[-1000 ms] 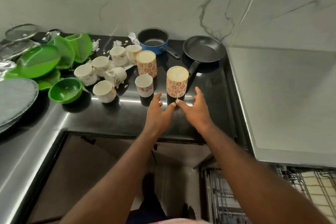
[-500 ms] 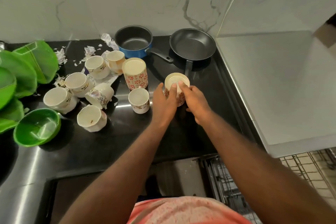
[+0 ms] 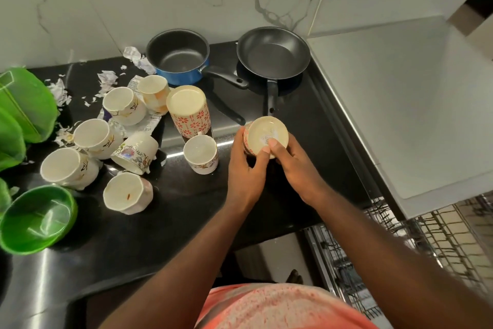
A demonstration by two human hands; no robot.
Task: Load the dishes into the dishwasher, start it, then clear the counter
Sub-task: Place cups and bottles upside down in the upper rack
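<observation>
A red-patterned cup [image 3: 262, 132] stands upside down on the black counter [image 3: 173, 211], cream base facing up. My left hand [image 3: 246, 168] grips its left side and my right hand [image 3: 294, 166] grips its right side, thumbs on the base. A second red-patterned cup [image 3: 190, 112] stands upside down just to the left. A small floral cup [image 3: 201, 154] sits upright beside my left hand. Several white cups [image 3: 92, 138] lie tipped over further left. The dishwasher rack [image 3: 400, 246] shows at the lower right.
A blue saucepan [image 3: 178, 57] and a black frying pan [image 3: 273, 55] sit at the back against the marble wall. Green plates [image 3: 24, 104] and a green bowl [image 3: 36, 218] fill the left edge. Torn paper scraps [image 3: 106, 79] litter the counter. A white worktop [image 3: 400, 104] lies to the right.
Both hands reached forward to the red-patterned cup and closed round its sides. The view has moved closer and shifted to the right.
</observation>
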